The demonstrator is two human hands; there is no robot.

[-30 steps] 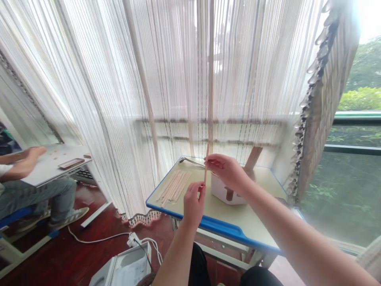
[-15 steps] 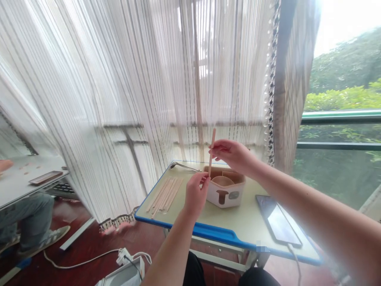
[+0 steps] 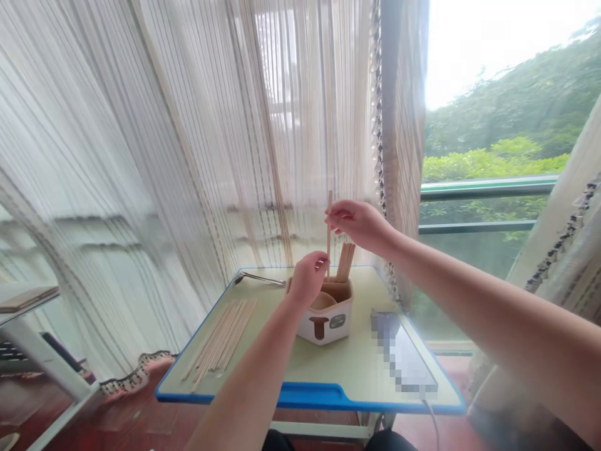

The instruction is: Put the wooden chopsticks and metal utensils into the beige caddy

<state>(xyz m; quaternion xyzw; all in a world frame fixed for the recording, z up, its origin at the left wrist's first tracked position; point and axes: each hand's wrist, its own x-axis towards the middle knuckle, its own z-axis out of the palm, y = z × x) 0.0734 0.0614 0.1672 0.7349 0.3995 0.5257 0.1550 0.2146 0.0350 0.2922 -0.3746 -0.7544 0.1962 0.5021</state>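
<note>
My right hand (image 3: 354, 219) pinches a thin wooden stick (image 3: 329, 241) near its upper end and holds it upright. Lower down, the curled fingers of my left hand (image 3: 310, 275) close on the same stick. Below both hands stands a white and brown box (image 3: 323, 329) with several compartments, and the stick's lower end goes down into its back part. A bundle of wooden sticks (image 3: 346, 263) stands upright in the box, just right of the held one. More loose wooden sticks (image 3: 225, 338) lie side by side on the table, left of the box.
The small table (image 3: 300, 369) has a raised blue edge. A metal utensil (image 3: 260, 277) lies at its back left. On the right, a partly pixelated phone (image 3: 410, 354) has a cable. Behind hangs a striped sheer curtain (image 3: 188, 156); another table (image 3: 32, 307) stands left.
The view has swung to the right. Both hands have brought the stick toward the back of the box, moving it more upright; the standing bundle now shows.
</note>
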